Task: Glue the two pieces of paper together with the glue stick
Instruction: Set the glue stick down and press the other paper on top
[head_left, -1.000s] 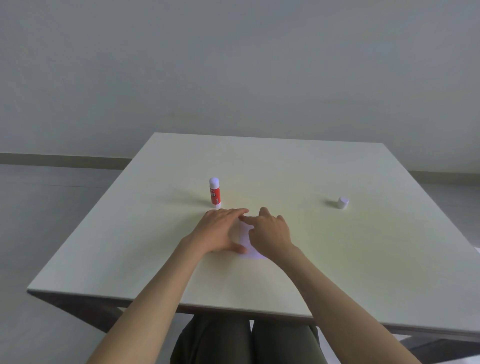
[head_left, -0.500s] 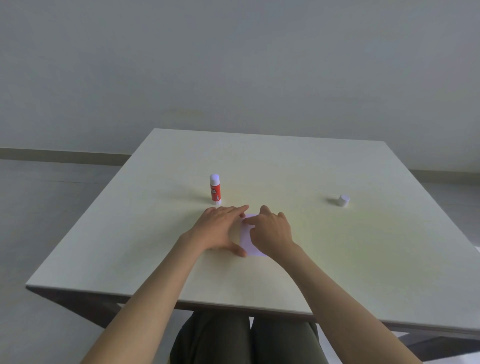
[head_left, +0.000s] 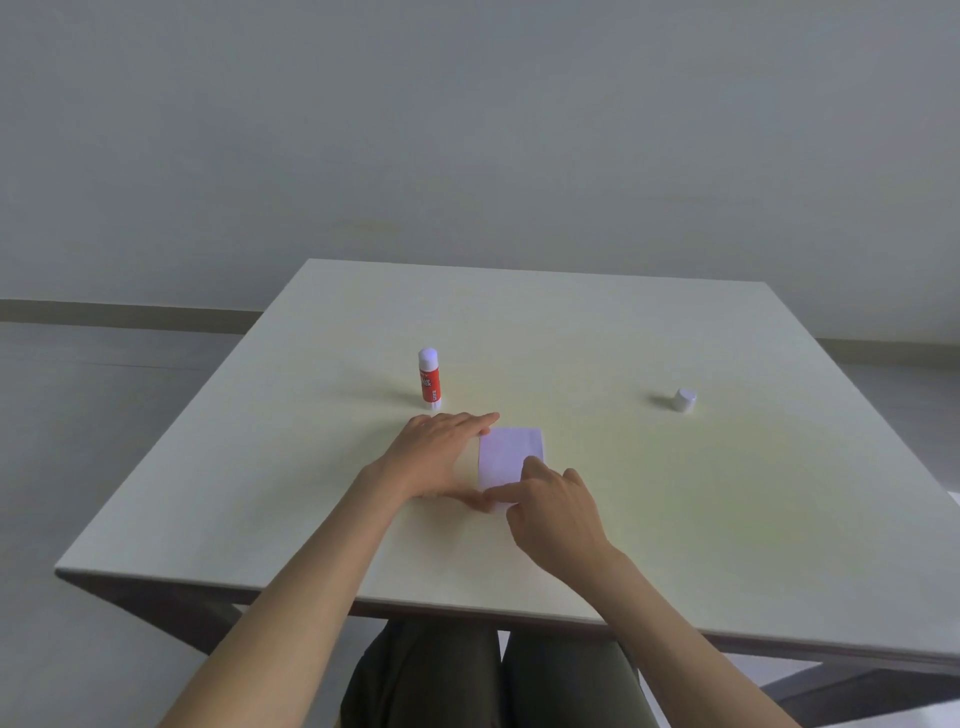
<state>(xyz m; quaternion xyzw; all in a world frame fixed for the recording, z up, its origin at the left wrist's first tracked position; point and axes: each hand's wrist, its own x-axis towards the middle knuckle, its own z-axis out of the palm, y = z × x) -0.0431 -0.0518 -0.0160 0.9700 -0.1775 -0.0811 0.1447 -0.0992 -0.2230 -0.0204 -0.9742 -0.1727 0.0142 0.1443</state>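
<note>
Big pale table (head_left: 727, 519) fills most of my view, w/ everything set toward the middle. Both hands are down on it, close together, neither gripping anything. Left hand (head_left: 441, 457) lies flat, fingers spread, along the left edge of the paper (head_left: 509, 452); I'd say it's pinning the sheets so they don't slide. Right hand (head_left: 550, 509) has a finger pressed on the near end, prob. smoothing the glued joint. Paper sits center-table btwn the hands; I can't tell two layers apart. Its long axis runs away from me, far end pointing roughly at the back wall. Glue stick (head_left: 429, 378) stands upright just beyond the left hand, uncapped I think. Its cap (head_left: 684, 399) sits well apart, far right.
</note>
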